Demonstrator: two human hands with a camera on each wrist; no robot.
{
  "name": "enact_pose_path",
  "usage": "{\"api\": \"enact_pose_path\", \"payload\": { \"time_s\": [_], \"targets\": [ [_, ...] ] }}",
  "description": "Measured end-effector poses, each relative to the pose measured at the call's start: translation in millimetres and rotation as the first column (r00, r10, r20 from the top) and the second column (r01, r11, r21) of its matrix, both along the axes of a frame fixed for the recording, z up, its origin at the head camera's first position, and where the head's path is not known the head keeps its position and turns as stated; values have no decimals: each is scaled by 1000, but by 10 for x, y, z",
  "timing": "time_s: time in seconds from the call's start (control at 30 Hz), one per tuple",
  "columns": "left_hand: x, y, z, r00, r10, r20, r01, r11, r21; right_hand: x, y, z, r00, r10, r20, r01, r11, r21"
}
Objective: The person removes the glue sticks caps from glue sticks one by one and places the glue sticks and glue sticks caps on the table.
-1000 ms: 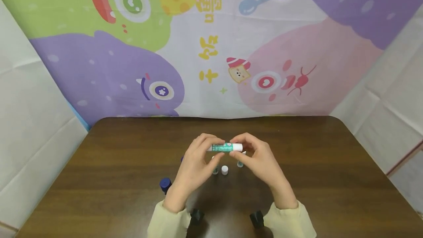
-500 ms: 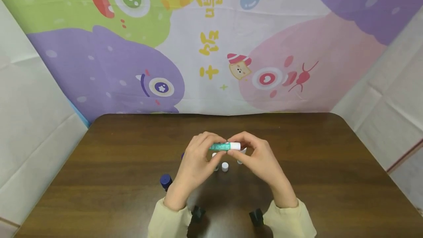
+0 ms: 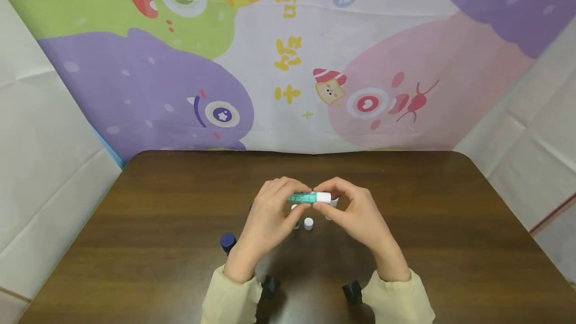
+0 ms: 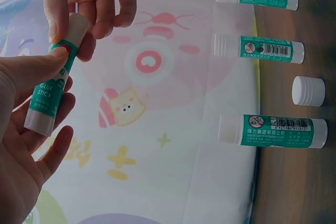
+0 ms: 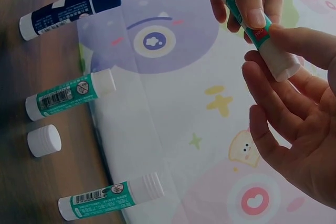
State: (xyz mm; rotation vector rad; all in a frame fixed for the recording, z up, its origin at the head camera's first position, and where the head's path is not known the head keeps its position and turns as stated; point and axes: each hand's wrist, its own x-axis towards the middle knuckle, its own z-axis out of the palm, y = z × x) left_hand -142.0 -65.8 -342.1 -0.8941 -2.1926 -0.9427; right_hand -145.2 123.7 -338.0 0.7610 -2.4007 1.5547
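Observation:
A green-labelled glue stick [image 3: 303, 198] lies level between my two hands above the table. My left hand [image 3: 269, 214] grips its body, thumb below and fingers above in the head view. My right hand [image 3: 355, 214] pinches the stick around the edge where the white end [image 3: 324, 197] meets the label, and the fingertips of both hands nearly meet there. In the left wrist view, the words on the glue stick's label [image 4: 46, 90] show between my left thumb and fingers. The tip of the white end [image 5: 287, 72] pokes out past my right fingers in the right wrist view.
Several green glue sticks stand upright beyond my hands, among them one near glue stick [image 4: 283, 131]. A loose white cap [image 3: 308, 224] sits between them. Left of my left wrist stands a dark blue glue stick [image 3: 228, 241]. A printed cloth [image 3: 288, 129] hangs behind the table.
The glue stick has rolled a little between my fingers, so the pink mark on its label has turned upward. Both hands keep their places; the head view has tilted slightly.

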Motion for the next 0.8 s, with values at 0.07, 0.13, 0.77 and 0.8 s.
{"api": "enact_pose_path", "payload": {
  "time_s": [0.07,0.13,0.77,0.8],
  "targets": [
    [0,2,4,1000,0,-3,0,1000,-1,2,4,3,1000,-2,-4,2,1000,2],
    [0,2,6,1000,-1,-5,1,1000,-2,6,3,7,1000,-3,-6,3,1000,1],
    [9,-9,12,1000,7,21,-7,1000,10,22,-5,21,999,-21,-44,23,999,35],
    [9,-6,10,1000,8,21,-9,1000,9,23,-3,21,999,-23,-42,24,999,35]
  ]
}}
